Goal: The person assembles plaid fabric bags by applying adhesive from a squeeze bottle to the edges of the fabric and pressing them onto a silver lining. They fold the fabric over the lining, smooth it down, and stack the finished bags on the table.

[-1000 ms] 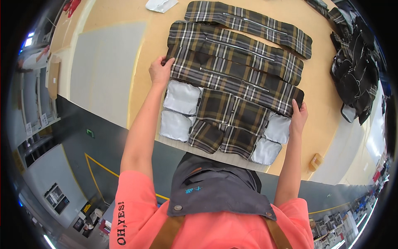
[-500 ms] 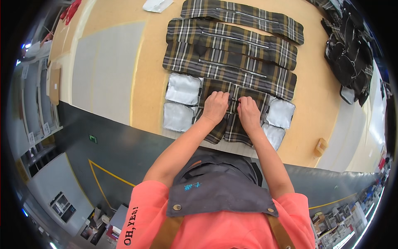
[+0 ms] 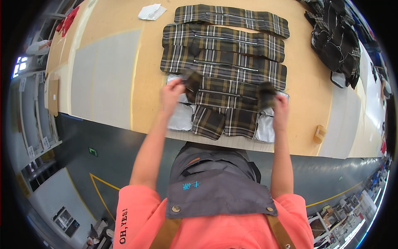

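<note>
My left hand (image 3: 171,98) pinches the left plaid fabric flap (image 3: 191,86), and my right hand (image 3: 280,113) pinches the right plaid flap (image 3: 266,95); both flaps are lifted and blurred by motion. Between them lies a plaid strip with a zipper (image 3: 227,93). Closer to me, two plaid panels (image 3: 208,123) lie side by side, with a silver-lined piece (image 3: 180,117) at their left and another silver piece (image 3: 265,128) at their right. More silver lining shows partly behind my hands.
Beyond my hands, several zippered plaid strips (image 3: 232,38) lie in rows across the table (image 3: 306,120). A dark heap of plaid and black pieces (image 3: 338,45) sits at far right. There are also a white scrap (image 3: 151,12) and a small wooden block (image 3: 319,134).
My hands have moved apart from the middle, each carrying a plaid flap outward. The zipper beneath now shows. The whole view has shifted slightly.
</note>
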`<state>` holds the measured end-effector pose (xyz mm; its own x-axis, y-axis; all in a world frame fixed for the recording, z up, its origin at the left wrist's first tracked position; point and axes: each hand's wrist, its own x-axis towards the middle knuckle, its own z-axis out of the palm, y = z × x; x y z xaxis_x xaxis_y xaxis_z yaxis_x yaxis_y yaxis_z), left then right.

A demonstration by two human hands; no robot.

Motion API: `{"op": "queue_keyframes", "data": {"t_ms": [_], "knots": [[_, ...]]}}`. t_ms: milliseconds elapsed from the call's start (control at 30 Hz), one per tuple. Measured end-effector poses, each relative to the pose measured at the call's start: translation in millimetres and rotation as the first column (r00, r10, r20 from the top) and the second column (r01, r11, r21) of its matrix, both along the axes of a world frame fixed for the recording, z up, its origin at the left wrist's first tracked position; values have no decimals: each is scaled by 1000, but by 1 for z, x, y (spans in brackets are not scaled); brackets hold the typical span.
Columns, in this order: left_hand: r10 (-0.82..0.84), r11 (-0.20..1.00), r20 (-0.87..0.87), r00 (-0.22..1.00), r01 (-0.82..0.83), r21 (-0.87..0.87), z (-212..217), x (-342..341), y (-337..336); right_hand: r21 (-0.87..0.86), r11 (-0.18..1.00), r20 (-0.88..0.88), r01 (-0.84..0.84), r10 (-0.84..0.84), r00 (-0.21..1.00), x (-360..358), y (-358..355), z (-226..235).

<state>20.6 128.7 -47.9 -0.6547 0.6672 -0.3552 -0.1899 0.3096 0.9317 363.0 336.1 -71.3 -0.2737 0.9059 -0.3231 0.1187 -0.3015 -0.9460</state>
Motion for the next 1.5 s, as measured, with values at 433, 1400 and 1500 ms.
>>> {"op": "queue_keyframes", "data": {"t_ms": [433,1400,1500], "knots": [[23,934,-778,628,-291,-207,-23,-14,-34,610,791,505,40,-427,750,45,3,-9],[239,961,78,968,-223,-165,-34,32,-125,-209,934,98,289,-274,957,82,-91,19],[211,956,-176,961,-241,-168,-49,29,-130,122,927,167,354,-371,913,99,-85,-17]]}}
